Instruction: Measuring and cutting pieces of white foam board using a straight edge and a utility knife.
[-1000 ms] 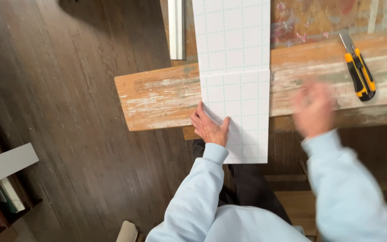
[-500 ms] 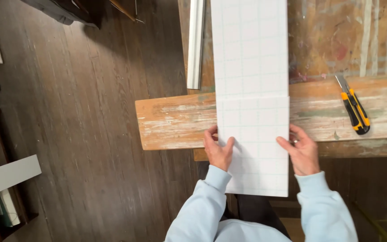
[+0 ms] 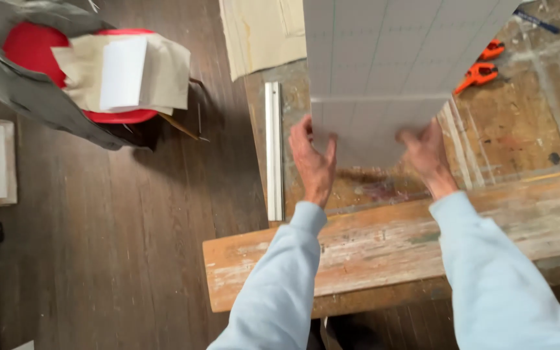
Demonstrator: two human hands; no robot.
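Note:
A large grey sheet with a faint printed grid (image 3: 384, 71) is lifted off the worn wooden workbench (image 3: 384, 253), tilted up toward me, with a fold line across its lower part. My left hand (image 3: 312, 159) grips the sheet's lower left edge. Gripping the lower right edge is my right hand (image 3: 426, 159). Both arms wear light blue sleeves.
A long metal ruler (image 3: 273, 149) lies along the bench's left side. Two orange clamps (image 3: 481, 68) sit at the upper right. Beige paper (image 3: 260, 32) hangs at the back. A red chair (image 3: 46, 58) draped with grey cloth and paper stands on the dark wood floor at left.
The sheet lay flat over the bench edge under my hands; now both hands hold it raised and pushed farther over the bench. My view shifted forward; the utility knife is out of view.

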